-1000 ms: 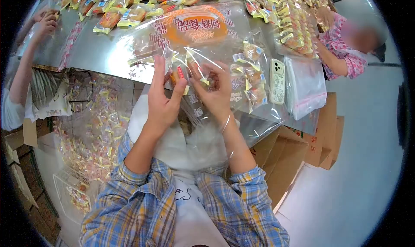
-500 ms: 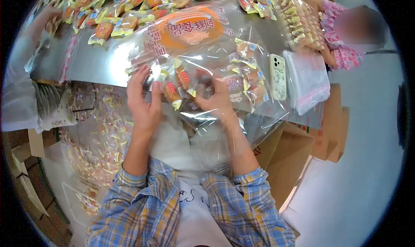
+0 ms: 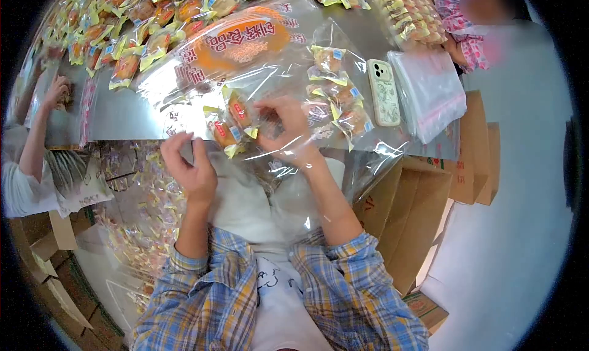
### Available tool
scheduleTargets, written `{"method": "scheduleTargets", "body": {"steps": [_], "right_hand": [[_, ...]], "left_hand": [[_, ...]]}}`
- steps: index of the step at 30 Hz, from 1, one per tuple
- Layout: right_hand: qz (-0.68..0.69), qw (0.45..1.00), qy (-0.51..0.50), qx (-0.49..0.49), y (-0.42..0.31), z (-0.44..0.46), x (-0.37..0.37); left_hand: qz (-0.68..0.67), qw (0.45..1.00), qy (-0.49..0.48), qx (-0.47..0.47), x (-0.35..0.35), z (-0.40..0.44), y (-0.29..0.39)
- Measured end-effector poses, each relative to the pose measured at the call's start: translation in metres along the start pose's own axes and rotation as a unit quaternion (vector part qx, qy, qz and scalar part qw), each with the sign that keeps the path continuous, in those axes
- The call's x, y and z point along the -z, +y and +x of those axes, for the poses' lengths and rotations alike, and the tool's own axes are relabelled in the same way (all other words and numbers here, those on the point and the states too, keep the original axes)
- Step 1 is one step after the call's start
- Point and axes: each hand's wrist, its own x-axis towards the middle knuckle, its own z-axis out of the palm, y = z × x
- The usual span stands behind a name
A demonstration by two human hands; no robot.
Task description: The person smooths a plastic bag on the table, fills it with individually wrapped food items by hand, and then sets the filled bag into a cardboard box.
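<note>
A large clear bag point(image 3: 245, 38) with orange and red print lies over the table's front part. Two wrapped cakes point(image 3: 230, 125) are side by side near its front edge, and several more wrapped cakes point(image 3: 338, 93) lie under or in the film to the right. My left hand point(image 3: 190, 167) is just left of the two cakes, fingers apart and bent, holding nothing. Beneath the clear film, my right hand point(image 3: 285, 130) is right of the two cakes, its fingers curved with a gap between thumb and fingers and nothing seen between them.
A phone point(image 3: 384, 93) lies beside a stack of clear bags point(image 3: 429, 96). Many wrapped cakes point(image 3: 126, 65) cover the back left of the metal table point(image 3: 116, 115). Cardboard boxes point(image 3: 405, 210) stand at the lower right. Two other people are at the left and upper right.
My left hand has moved left and down, away from the two cakes. My right hand has come away from the cakes beside it. The whole view has shifted somewhat.
</note>
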Motion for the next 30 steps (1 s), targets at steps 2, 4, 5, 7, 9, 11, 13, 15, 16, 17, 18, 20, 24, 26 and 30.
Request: {"method": "scheduleTargets", "body": {"steps": [2,4,5,7,9,11,13,15,16,17,18,20,24,26,30], "right_hand": [[-0.042,0.999,0.001,0.022,0.002,0.000,-0.002],[-0.062,0.997,0.004,0.036,0.006,-0.002,-0.004],[-0.060,0.997,0.006,0.038,0.009,-0.003,-0.006],[-0.046,0.998,0.004,0.038,0.006,0.000,-0.007],[-0.025,0.999,-0.002,0.028,0.001,-0.001,-0.003],[-0.010,1.000,0.008,-0.008,0.002,-0.001,-0.005],[-0.022,1.000,0.017,-0.010,-0.001,-0.001,-0.005],[-0.059,0.998,0.025,0.025,-0.004,0.000,-0.003],[-0.060,0.998,0.018,0.018,-0.003,0.000,-0.002],[-0.061,0.998,0.009,0.010,-0.001,-0.001,-0.002],[-0.061,0.998,0.001,0.001,0.001,-0.002,-0.002],[-0.030,1.000,-0.002,0.003,0.004,-0.002,-0.004],[-0.056,0.997,0.035,0.049,0.006,-0.001,-0.006],[-0.062,0.995,0.041,0.061,0.008,-0.001,-0.005],[-0.177,0.981,0.000,0.075,-0.002,-0.004,-0.004]], "left_hand": [[-0.010,0.999,-0.030,0.001,0.005,-0.031,-0.008],[0.013,0.992,-0.120,0.035,0.005,-0.041,-0.010],[0.041,0.978,-0.194,0.068,0.006,-0.044,-0.011],[0.085,0.951,-0.275,0.112,-0.004,-0.041,-0.005],[0.211,0.920,-0.331,0.004,-0.006,-0.043,-0.013],[0.264,0.896,-0.353,-0.048,-0.013,-0.041,-0.019],[0.249,0.901,-0.352,-0.044,-0.020,-0.037,-0.022],[0.262,0.888,-0.378,-0.024,-0.024,-0.037,-0.037],[0.262,0.888,-0.377,-0.015,-0.025,-0.038,-0.043],[0.262,0.889,-0.375,-0.007,-0.026,-0.039,-0.050],[0.262,0.890,-0.374,0.002,-0.027,-0.036,-0.052],[0.200,0.899,-0.377,0.102,-0.027,-0.035,-0.052],[0.077,0.914,-0.351,0.189,-0.018,-0.029,-0.037],[0.123,0.901,-0.383,0.165,-0.018,-0.031,-0.047],[0.103,0.949,-0.285,0.083,-0.023,-0.027,-0.043]]}}
